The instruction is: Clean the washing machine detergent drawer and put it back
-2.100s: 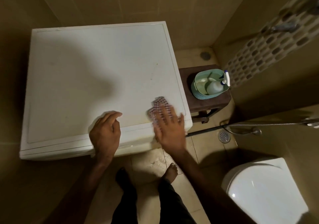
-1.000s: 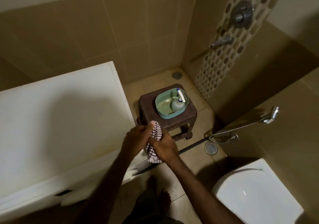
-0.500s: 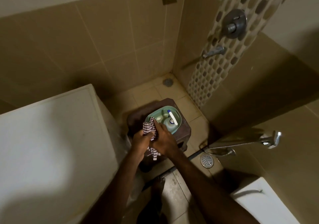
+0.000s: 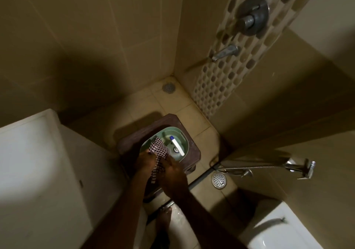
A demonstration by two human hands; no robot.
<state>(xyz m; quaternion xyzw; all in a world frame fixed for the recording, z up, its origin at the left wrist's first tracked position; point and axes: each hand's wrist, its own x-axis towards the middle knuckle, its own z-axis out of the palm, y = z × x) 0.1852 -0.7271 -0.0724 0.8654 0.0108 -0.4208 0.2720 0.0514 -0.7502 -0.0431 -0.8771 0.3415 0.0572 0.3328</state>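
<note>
Both my hands hold a red-and-white checked cloth (image 4: 158, 153) over the near rim of a green basin (image 4: 183, 136). My left hand (image 4: 143, 161) grips its left edge and my right hand (image 4: 173, 174) grips its lower right part. The basin stands on a dark brown stool (image 4: 194, 155) and holds water and a white bottle with a blue cap (image 4: 177, 145). The white washing machine (image 4: 36, 172) stands at the left. Its detergent drawer is not in sight.
A white toilet (image 4: 278, 231) sits at the bottom right. A hand-spray hose (image 4: 269, 167) hangs on the right wall, above a floor drain (image 4: 219, 179). A tap (image 4: 225, 52) and mixer knob (image 4: 251, 16) stick out of the mosaic wall. My bare foot (image 4: 164, 218) is on the tiled floor.
My right hand lifted the cloth off the washing machine top. Both hands carried it right to the stool and now hold it lower, over the basin's rim. My view turned right.
</note>
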